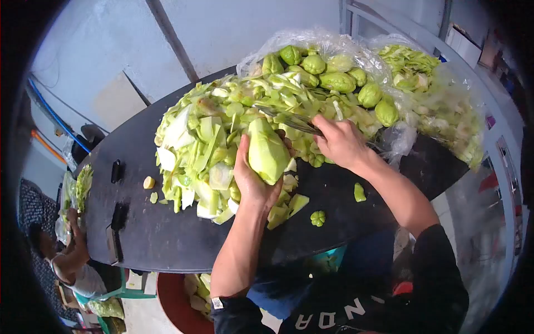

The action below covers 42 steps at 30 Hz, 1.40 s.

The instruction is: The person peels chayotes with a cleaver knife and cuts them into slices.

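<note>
My left hand is wrapped around a pale green peeled chayote, holding it tilted above the table. In my right hand is a knife, its dark blade pointing left, just above and right of the chayote; the blade looks blurred. Under and behind both hands spreads a large heap of chayote peelings and cut pieces. Unpeeled green chayotes lie in a clear plastic bag at the back of the heap.
A dark oval table carries everything. Small green scraps lie near its front edge, dark objects on its left. At the right, a clear bag holds more greens. Below stands a reddish tub. Another person sits at far left.
</note>
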{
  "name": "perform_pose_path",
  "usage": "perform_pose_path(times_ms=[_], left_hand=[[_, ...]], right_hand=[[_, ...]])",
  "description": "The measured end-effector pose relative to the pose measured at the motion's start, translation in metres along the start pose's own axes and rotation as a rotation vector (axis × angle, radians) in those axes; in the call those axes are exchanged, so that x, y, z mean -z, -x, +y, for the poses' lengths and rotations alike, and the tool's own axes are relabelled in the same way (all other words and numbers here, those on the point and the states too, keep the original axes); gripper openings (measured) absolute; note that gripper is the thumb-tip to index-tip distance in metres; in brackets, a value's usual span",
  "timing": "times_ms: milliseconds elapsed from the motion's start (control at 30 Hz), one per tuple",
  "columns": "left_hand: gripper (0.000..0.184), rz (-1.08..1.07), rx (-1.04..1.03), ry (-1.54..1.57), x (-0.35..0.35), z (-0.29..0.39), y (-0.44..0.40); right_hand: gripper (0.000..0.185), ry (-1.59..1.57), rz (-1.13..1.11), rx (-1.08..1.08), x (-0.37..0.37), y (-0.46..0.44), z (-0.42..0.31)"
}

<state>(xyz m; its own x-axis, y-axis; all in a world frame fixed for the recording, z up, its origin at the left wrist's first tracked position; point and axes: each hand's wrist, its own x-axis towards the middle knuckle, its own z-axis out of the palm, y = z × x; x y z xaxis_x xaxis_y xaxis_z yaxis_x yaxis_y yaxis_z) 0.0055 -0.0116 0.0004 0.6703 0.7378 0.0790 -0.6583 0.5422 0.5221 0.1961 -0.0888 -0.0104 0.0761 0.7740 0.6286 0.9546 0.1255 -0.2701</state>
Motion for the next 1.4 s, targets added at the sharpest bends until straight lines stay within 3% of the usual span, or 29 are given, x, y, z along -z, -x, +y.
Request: perform_pose_path(times_ms=[100,233,300,367,467,533,700,767,800,867,967,1033,1100,1133,1300,1367,1400], left_hand=[[0.043,0.076,-0.023,0.067,0.001,-0.001,0.0],[0.05,0.2,-0.061,0.097,0.008,0.004,-0.003],[0.056,0.161,0.013,0.1,0.011,0.004,-0.001],[0.058,0.105,0.093,0.083,0.013,0.006,0.0],[0.057,-0.128,0.067,0.224,0.04,0.005,-0.011],[0.056,-0.151,0.086,0.251,0.041,0.004,-0.014],[0.055,-0.047,0.072,0.186,0.038,0.004,-0.009],[0.05,0.379,-0.036,0.039,0.002,0.003,0.005],[0.045,0.274,-0.048,0.069,0.005,0.008,-0.002],[0.044,0.265,-0.087,0.051,0.004,0.008,0.0],[0.046,0.229,-0.034,0.038,0.003,0.007,0.001],[0.047,0.203,0.015,0.022,0.005,0.006,0.004],[0.047,0.069,0.085,0.135,0.005,0.006,0.007],[0.045,0.038,0.027,-0.007,0.011,0.005,0.004],[0.04,0.217,-0.057,-0.02,0.001,0.001,0.0],[0.041,0.217,-0.062,0.022,0.002,0.0,0.0],[0.042,0.112,-0.059,0.001,0.006,0.001,0.001]], right_hand=[[0.028,-0.031,0.005,0.019,0.003,0.003,-0.006],[0.039,-0.022,0.136,0.276,0.003,0.004,-0.016],[0.042,0.014,0.24,0.481,0.002,0.005,-0.02],[0.032,0.085,0.274,0.626,0.007,0.006,-0.028],[0.029,0.126,0.315,0.689,0.004,0.009,-0.044],[0.026,0.163,0.344,0.719,0.0,0.009,-0.046],[0.032,0.115,0.299,0.69,0.0,0.01,-0.042],[0.032,0.087,0.281,0.587,-0.01,0.008,-0.026],[0.032,0.057,0.254,0.513,-0.014,0.004,-0.017],[0.032,0.04,0.222,0.431,-0.011,0.003,-0.006],[0.033,0.063,0.185,0.478,0.003,0.004,-0.015],[0.031,-0.028,0.282,0.578,0.004,0.002,-0.029],[0.033,-0.049,0.237,0.59,0.008,0.007,-0.038],[0.03,-0.038,0.214,0.584,0.008,0.009,-0.038],[0.025,-0.038,0.138,0.281,-0.006,0.0,-0.011],[0.028,-0.071,0.17,0.346,-0.003,0.003,-0.008],[0.03,-0.081,0.165,0.391,0.001,0.004,-0.012]])
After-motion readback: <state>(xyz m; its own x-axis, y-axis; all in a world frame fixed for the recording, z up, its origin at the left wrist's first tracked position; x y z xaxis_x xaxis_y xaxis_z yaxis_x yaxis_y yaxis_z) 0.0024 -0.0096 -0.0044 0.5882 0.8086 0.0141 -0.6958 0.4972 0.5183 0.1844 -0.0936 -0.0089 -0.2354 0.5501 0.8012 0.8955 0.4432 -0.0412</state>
